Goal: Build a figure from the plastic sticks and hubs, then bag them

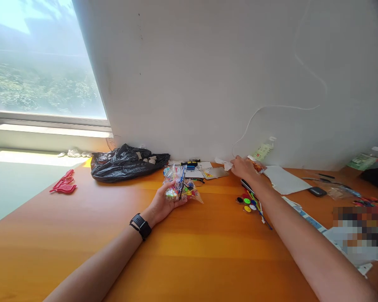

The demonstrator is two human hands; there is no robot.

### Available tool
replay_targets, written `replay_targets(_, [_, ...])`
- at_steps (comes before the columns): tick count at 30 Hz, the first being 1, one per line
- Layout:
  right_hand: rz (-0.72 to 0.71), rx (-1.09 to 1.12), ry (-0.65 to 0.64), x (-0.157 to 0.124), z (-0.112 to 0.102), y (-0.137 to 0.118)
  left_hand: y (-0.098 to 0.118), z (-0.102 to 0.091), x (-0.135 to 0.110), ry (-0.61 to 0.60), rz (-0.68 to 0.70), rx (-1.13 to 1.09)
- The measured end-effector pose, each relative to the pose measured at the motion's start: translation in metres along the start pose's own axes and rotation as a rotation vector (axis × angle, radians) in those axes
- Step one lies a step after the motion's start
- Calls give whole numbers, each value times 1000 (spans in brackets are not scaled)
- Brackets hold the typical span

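My left hand [168,196] is closed around clear plastic bags [175,182] filled with small colourful parts, held just above the wooden table. A second bag part [191,192] with yellow, red and green pieces hangs at its right side. My right hand [243,167] reaches to the back of the table by the wall. Its fingers are curled beside small white scraps [222,161], and what they hold, if anything, is hidden. A red and brown packet [256,164] lies just right of that hand. Under the right forearm lie several coloured round discs [247,201] and thin sticks.
A black plastic bag [126,164] sits at the back left, with a red toy gun [64,183] before it. Behind my left hand are papers [197,171] and a flat silver item [216,173]. At right are a white sheet [285,179], a black case [317,191] and a bottle [362,161].
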State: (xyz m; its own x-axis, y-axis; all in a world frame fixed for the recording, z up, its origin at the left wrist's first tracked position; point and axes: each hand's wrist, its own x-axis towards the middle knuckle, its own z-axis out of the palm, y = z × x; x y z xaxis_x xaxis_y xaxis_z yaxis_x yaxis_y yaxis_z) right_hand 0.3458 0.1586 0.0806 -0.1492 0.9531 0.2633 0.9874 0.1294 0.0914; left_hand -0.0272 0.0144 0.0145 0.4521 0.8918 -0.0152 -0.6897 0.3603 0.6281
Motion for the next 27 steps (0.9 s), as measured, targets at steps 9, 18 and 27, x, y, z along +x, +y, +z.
replay_targets(9, [-346,146,-104,-18,27,-41,-1,0,0,23,14,14])
replay_targets(18, [-249,295,20,1,8,-23,-1,1,1,7,11,9])
replay_targets(27, [-228,296,4,-4,13,-38,-2,1,0,-12,16,23])
